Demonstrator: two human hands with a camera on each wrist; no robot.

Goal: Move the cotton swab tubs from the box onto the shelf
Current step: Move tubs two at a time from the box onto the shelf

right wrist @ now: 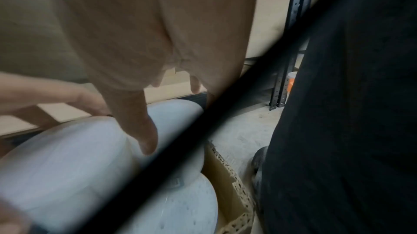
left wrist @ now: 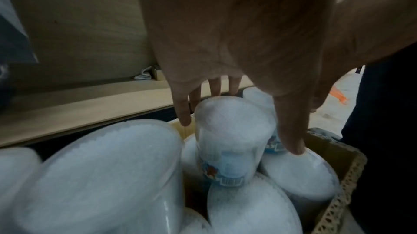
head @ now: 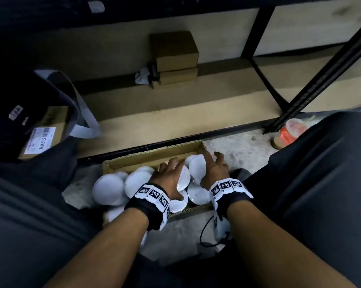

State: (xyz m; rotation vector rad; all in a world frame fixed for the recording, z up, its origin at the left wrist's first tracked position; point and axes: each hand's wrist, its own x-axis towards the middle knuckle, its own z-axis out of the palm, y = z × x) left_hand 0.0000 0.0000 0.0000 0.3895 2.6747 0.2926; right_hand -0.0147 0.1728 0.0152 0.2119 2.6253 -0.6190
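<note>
Between left fingers: one tub.

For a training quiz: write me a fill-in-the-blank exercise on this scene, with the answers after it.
1. The white cotton swab tubs lie in a ____ box.
2. Both hands reach into the box, the left hand and the ____ hand.
3. On the shelf two small brown boxes are ____ one on the other.

Answers: cardboard; right; stacked

Head view looks down; both wrist views closely share the box.
</note>
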